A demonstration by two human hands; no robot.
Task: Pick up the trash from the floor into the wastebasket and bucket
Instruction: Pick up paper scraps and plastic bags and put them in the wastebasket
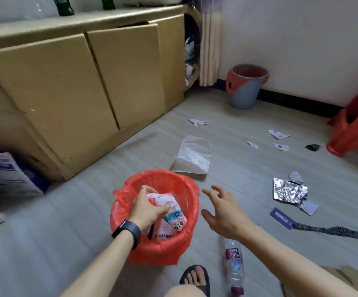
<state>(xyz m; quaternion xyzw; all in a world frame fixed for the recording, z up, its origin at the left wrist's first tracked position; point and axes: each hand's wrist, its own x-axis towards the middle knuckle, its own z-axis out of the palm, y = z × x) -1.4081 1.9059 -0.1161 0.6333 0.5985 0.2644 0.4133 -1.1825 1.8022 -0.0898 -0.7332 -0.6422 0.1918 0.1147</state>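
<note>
Pale grey floor (88,221) runs from a tan cabinet (66,86) on the left to a white wall at the back. Low in the middle, the left hand (147,213), a black watch (129,230) on its wrist, has its fingers curled round a crumpled pink-and-white wrapper (169,209) and holds it inside the mouth of the wastebasket (158,249). The right hand (223,213) hangs just beside the wastebasket's right rim with fingers spread apart, holding and touching nothing.

A red bag lines the wastebasket, and more pink-and-white packaging lies in it under the held wrapper. The grey-blue bucket (245,86), an orange bag draped over its rim, stands well apart against the back wall (what is in it cannot be made out from this angle).

Litter lies on the floor: a clear plastic bottle (234,266) on its side near the right forearm, a white plastic sheet (193,157) just behind the wastebasket, crumpled silver foil (288,190) to the right, a purple label (282,218) touching a long black strip (334,231), and small paper scraps (277,134) between the foil and the bucket. A red stool (353,125) stands at the right edge, and a sandalled foot (195,277) rests between wastebasket and bottle
</note>
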